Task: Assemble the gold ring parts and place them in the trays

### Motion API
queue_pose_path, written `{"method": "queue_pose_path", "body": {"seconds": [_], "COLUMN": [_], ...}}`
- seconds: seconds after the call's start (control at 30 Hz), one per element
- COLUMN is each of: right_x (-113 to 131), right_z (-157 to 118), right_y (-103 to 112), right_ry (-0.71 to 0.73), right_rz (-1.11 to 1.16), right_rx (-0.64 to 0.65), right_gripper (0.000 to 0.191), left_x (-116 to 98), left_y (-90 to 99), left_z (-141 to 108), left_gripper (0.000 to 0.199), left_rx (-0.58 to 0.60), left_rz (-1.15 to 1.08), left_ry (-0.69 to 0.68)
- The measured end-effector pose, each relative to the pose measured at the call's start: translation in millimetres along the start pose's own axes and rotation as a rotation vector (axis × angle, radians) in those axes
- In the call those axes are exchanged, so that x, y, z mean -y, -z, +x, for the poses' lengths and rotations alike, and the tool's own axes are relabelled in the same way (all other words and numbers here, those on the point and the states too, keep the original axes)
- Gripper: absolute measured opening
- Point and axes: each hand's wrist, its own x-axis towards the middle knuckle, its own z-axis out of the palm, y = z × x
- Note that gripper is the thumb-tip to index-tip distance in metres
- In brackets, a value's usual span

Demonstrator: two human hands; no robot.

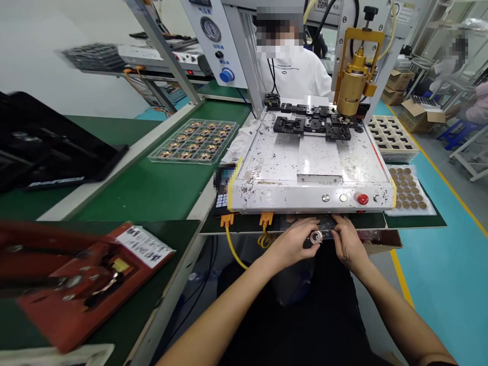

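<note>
My left hand [295, 239] is closed around a small round part [316, 237] with a rose-gold rim and a dark side, its round face turned up. Just to its right, my right hand [349, 243] has its thumb and fingers bent at the edge of a clear plastic film [327, 223]. The film lies between both hands, at the table edge below the machine's front. The right fingertips are partly hidden, and what lies under the film is hard to make out.
Before me stands a white bench machine [274, 195] with black fixtures [312, 122] and a gold dispensing head [351, 86]. A clear tray [196, 142] of gold parts is left; bronze discs [409, 188] lie right. A red press [99, 284] occupies the near left. A co-worker [293, 76] sits opposite.
</note>
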Motion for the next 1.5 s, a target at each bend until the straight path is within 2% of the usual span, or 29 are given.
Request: {"method": "queue_pose_path", "body": {"seconds": [0.1, 0.17, 0.27, 0.37, 0.47, 0.63, 0.73, 0.87, 1.03, 1.23, 1.33, 1.5], "right_x": [3.3, 5.8, 11.6, 23.9, 42.6, 70.3, 76.6, 77.6, 78.3, 84.0, 86.3, 96.8], "right_z": [-0.2, 0.1, 2.0, 6.2, 13.8, 31.4, 38.4, 37.0, 28.6, 26.3, 27.8, 38.7], "right_y": [10.3, 19.1, 32.6, 45.3, 55.5, 59.7, 56.4, 53.6, 56.7, 60.4, 61.2, 63.4], "right_ry": [-0.153, -0.302, -0.414, -0.49, -0.591, -0.703, -0.768, -0.765, -0.811, -0.854, -0.787, -0.536], "right_rz": [0.11, 0.196, 0.257, 0.354, 0.536, 0.813, 0.917, 0.947, 1.071, 1.164, 1.093, 0.795], "right_rx": [-0.14, -0.212, -0.189, -0.121, -0.03, 0.005, 0.031, 0.087, 0.197, 0.367, 0.386, 0.294], "right_gripper": [0.004, 0.007, 0.016, 0.024, 0.031, 0.031, 0.034, 0.035, 0.03, 0.035, 0.032, 0.03], "left_x": [-4.5, -5.5, -8.4, -19.0, -38.6, -72.3, -84.8, -96.1, -106.5, -112.2, -113.5, -116.6], "left_y": [-5.2, -8.2, -7.7, -1.3, 8.1, 23.8, 32.3, 40.7, 40.8, 35.5, 34.8, 34.4], "left_z": [5.0, 11.0, 14.7, 7.6, -5.0, -19.7, -24.6, -31.5, -40.0, -47.6, -50.3, -51.3], "left_gripper": [0.032, 0.031, 0.031, 0.031, 0.032, 0.045, 0.054, 0.056, 0.05, 0.047, 0.046, 0.045], "left_rx": [-0.018, -0.019, -0.034, -0.105, -0.155, -0.234, -0.309, -0.351, -0.408, -0.42, -0.42, -0.419], "left_rz": [0.115, 0.148, 0.12, 0.027, -0.259, -1.074, -1.277, -1.369, -1.418, -1.39, -1.391, -1.384], "left_ry": [0.017, 0.033, 0.028, 0.046, 0.212, 0.634, 0.755, 0.808, 0.747, 0.702, 0.7, 0.705]}}
